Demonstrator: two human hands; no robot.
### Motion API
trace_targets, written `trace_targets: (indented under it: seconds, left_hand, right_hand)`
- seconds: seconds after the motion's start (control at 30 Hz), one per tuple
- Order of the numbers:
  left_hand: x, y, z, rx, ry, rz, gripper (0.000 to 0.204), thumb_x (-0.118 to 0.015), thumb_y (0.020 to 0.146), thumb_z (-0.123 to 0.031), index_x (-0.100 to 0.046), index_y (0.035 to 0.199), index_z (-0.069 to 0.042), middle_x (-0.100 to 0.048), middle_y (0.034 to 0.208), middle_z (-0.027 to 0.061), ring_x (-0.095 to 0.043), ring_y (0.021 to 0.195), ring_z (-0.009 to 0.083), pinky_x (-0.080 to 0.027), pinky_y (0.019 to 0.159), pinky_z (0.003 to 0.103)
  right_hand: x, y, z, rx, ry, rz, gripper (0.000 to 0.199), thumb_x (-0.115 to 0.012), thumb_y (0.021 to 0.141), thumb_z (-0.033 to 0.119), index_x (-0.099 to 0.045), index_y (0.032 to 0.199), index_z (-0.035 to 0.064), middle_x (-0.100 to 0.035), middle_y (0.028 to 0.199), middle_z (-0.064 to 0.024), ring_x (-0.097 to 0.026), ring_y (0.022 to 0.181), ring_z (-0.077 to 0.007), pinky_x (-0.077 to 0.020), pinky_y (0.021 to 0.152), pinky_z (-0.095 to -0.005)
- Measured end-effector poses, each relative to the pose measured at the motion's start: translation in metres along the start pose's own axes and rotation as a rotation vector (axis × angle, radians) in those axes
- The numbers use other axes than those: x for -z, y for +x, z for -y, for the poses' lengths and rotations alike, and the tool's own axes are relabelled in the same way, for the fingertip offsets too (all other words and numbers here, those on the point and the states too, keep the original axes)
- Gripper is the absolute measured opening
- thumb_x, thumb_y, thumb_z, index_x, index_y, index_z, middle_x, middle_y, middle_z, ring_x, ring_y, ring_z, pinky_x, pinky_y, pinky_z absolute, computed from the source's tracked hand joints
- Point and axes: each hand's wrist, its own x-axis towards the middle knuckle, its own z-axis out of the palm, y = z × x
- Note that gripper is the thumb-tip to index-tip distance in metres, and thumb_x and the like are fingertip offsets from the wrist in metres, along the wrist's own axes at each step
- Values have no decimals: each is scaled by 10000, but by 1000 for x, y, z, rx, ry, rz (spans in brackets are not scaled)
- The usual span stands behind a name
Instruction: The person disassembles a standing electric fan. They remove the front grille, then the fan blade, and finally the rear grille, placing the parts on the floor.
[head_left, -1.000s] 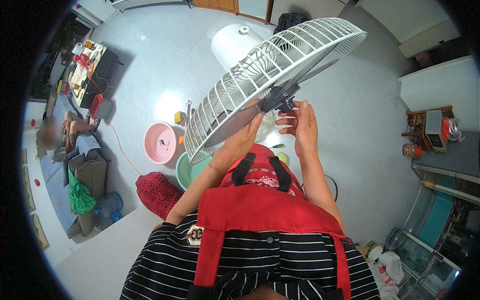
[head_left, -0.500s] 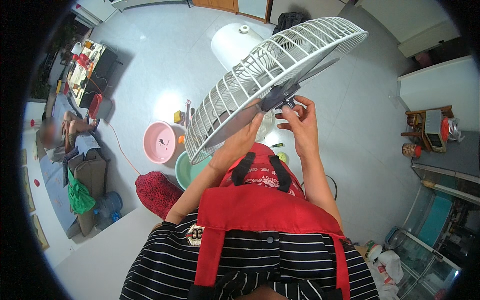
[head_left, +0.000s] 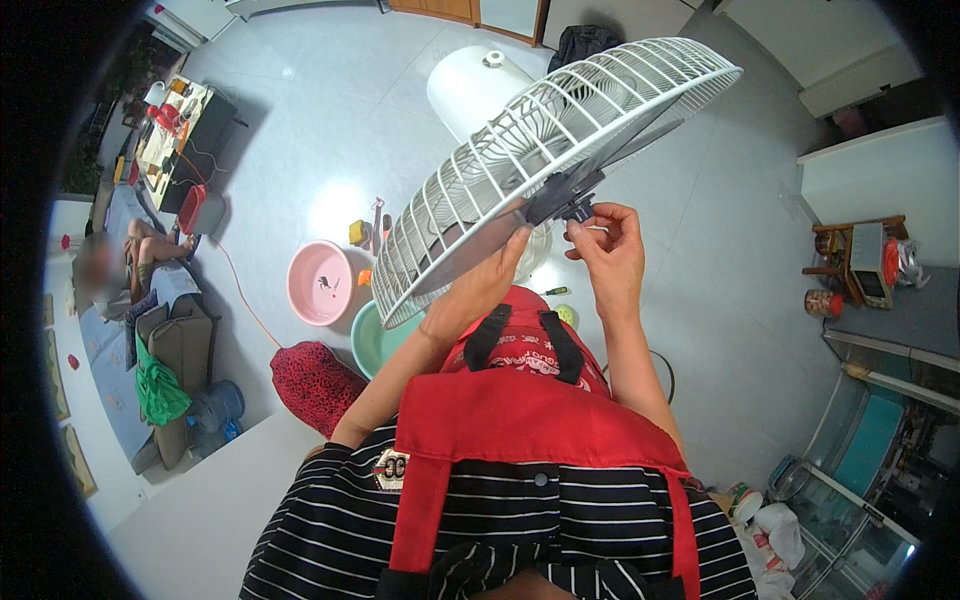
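A fan's white wire guard (head_left: 470, 165) stands tilted in front of me, its open side turned toward my hands, with dark grey fan blades (head_left: 478, 250) mounted inside. My left hand (head_left: 488, 278) grips the near blade, thumb on its face and the other fingers mostly hidden. At the hub sits a small black knob (head_left: 579, 209). My right hand (head_left: 612, 248) is closed on this knob, thumb and fingertips pinched around its end. Behind the guard, a white rounded fan housing (head_left: 465, 90) shows partly.
On the floor to the left are a pink basin (head_left: 320, 283), a green basin (head_left: 372, 340) and a yellow block (head_left: 358, 232). A screwdriver (head_left: 556, 291) lies below the fan. Someone sits on a sofa (head_left: 115, 375) at far left. A glass cabinet (head_left: 850, 520) stands at lower right.
My right hand has turned slightly at the knob, its fingers curling in more and shifting a little right. The left hand keeps its hold, and the fan has barely moved.
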Motion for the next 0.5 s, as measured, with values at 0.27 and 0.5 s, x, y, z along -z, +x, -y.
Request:
trace_targets:
  seconds: [0.27, 0.5]
  left_hand:
    - [3, -1, -5, 99, -13, 48, 362, -434, 925, -263, -517, 1164, -4, -530, 1152, 197, -489, 1086, 339, -376, 913, 389]
    - [2, 0, -7, 17, -69, 3, 351, -432, 929, -245, -510, 1166, 2, -539, 1124, 199, -501, 1057, 345, -385, 899, 391]
  right_hand:
    - [8, 8, 8, -420, 144, 115, 303, -548, 885, 273, -497, 972, -13, -605, 819, -111, -614, 654, -156, -485, 512, -246]
    - [0, 6, 3, -243, 47, 86, 395, -473, 914, 381, -458, 1013, -2, -601, 810, -120, -607, 629, -172, -476, 504, -248]
